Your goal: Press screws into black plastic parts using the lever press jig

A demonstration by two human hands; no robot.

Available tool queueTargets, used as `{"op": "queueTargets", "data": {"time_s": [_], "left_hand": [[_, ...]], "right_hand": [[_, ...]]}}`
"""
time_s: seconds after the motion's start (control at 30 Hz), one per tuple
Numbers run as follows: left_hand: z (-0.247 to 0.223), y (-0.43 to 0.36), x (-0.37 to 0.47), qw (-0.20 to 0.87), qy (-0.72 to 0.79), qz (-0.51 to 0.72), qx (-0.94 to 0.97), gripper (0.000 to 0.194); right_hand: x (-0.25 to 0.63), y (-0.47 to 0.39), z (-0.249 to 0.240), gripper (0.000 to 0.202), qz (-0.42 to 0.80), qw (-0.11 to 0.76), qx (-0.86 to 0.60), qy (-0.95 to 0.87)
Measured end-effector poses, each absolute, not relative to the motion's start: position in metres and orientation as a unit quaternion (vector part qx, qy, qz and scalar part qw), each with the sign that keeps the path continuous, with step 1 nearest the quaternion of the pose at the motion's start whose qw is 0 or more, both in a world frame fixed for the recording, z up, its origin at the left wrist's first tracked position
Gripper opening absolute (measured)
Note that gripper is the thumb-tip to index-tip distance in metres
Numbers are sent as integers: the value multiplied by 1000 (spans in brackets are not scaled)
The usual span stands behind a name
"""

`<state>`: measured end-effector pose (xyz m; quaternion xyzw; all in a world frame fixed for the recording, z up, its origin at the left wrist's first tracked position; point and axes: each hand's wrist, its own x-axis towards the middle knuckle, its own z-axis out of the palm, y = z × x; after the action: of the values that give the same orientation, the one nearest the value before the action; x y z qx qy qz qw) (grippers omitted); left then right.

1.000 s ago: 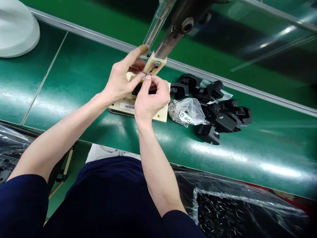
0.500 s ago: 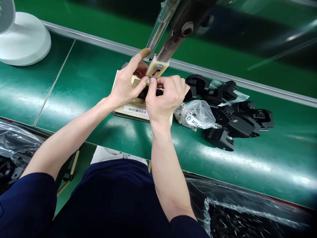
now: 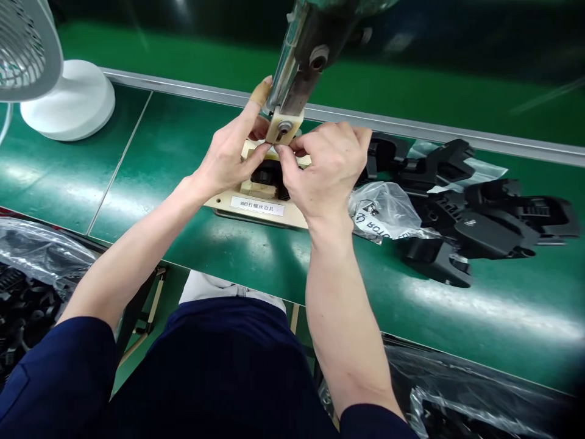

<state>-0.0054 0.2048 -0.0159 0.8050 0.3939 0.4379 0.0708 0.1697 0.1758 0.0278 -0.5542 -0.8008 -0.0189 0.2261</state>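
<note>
A long green desk ran across the room, its glossy top streaked with pale reflections and crossed by a light seam toward the left. A metal rail bordered its far edge, with a green panel beyond that darkened toward the top. A white fan stood at the far left on its round base.

Near the middle sat a cream fixture with a printed label on its front, and a black plastic part lay in it. Over it leaned a metal tool arm tipped with a cream block. The person's left hand reached around the block's left side, its thumb tip at the lower end; the right hand bent in from the other side, thumb tip meeting the left one there. Whether either hand gripped anything small could not be told.

To the right, a clear printed bag lay beside a cluster of black moulded pieces. Below the desk's near edge, plastic-lined containers of dark pieces showed on the left and right.
</note>
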Motion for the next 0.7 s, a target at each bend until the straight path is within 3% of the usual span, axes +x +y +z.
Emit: {"op": "queueTargets", "data": {"time_s": [0.3, 0.5, 0.7], "left_hand": [[-23, 204, 6, 107, 393, 502, 763, 80], [-18, 198, 9, 144, 394, 514, 748, 71], [-9, 196, 9, 155, 401, 519, 739, 71]], "right_hand": [[170, 180, 24, 27, -12, 284, -525, -803], [164, 177, 19, 25, -6, 336, -550, -765], [161, 172, 28, 25, -12, 311, -551, -775]]}}
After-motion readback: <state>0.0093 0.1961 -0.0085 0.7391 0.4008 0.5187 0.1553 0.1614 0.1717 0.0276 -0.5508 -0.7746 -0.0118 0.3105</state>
